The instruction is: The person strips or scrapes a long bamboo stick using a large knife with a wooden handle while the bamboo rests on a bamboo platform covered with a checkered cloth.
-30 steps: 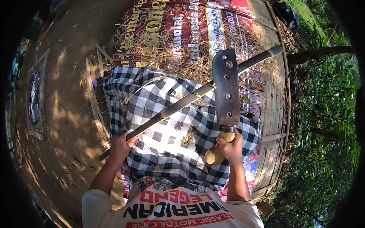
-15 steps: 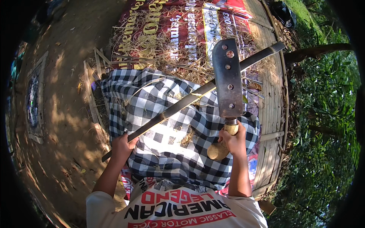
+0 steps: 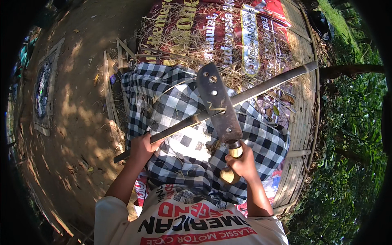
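Note:
My left hand (image 3: pixel 143 148) is closed round the lower left end of a long dark bamboo strip (image 3: pixel 173 130), which slants up to the far right. A short dark end pokes out behind the fist. My right hand (image 3: pixel 242 162) grips the wooden handle of a broad cleaver (image 3: pixel 219 107). Its dark, square-ended blade has several holes along it and lies across the strip, tilted up to the left. Whether the edge touches the strip I cannot tell. Beneath both, a black-and-white checked cloth (image 3: pixel 163 102) covers my lap.
Ahead lies a dark red printed banner (image 3: pixel 179 30) strewn with thin shavings (image 3: pixel 196 55). A bamboo slat platform (image 3: pixel 302 122) carries it. Loose bamboo pieces (image 3: pixel 109 87) lie at its left edge, with bare dirt ground (image 3: pixel 81 122) beyond. Green plants (image 3: pixel 351 143) grow on the right.
The cleaver has swung left and nearer, its blade now tilted left across the strip. My left hand keeps its hold on the strip. The whole view has shifted a little.

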A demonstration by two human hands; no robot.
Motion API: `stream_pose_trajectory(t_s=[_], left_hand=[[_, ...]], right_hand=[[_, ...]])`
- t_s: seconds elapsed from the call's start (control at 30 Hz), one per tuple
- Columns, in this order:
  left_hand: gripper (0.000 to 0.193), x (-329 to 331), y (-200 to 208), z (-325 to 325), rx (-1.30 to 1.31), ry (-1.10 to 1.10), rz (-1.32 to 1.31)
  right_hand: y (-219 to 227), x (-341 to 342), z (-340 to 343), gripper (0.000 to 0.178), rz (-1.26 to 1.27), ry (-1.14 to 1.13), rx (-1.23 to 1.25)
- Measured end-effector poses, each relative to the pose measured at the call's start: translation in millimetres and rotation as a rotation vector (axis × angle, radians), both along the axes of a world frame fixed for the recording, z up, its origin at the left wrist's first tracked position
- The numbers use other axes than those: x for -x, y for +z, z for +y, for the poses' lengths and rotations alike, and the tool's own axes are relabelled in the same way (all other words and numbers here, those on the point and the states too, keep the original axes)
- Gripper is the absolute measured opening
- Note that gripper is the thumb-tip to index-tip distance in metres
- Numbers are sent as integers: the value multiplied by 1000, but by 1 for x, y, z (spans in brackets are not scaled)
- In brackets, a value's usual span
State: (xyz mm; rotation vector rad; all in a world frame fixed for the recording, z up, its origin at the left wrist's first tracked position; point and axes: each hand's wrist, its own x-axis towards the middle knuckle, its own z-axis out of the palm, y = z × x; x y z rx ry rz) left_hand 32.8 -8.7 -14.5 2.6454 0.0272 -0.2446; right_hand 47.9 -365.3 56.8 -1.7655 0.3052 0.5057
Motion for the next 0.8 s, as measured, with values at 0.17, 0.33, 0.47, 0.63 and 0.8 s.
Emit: stream_pose_trajectory(t_s=[0.17, 0.33, 0.47, 0.63, 0.8], left_hand=[[51, 3, -3, 1, 66, 52, 60], [52, -2, 16, -4, 117, 101, 185], [52, -3, 18, 3, 120, -6, 95], [45, -6, 30, 10, 233, -66, 138], [41, -14, 42, 18, 208, -150, 296]], right_hand=[[12, 2, 11, 26, -9, 140, 13], [24, -3, -9, 22, 18, -182, -51], [23, -7, -17, 19, -84, -316, -48], [24, -16, -35, 16, -73, -332, -32], [33, -39, -63, 14, -142, -338, 21]])
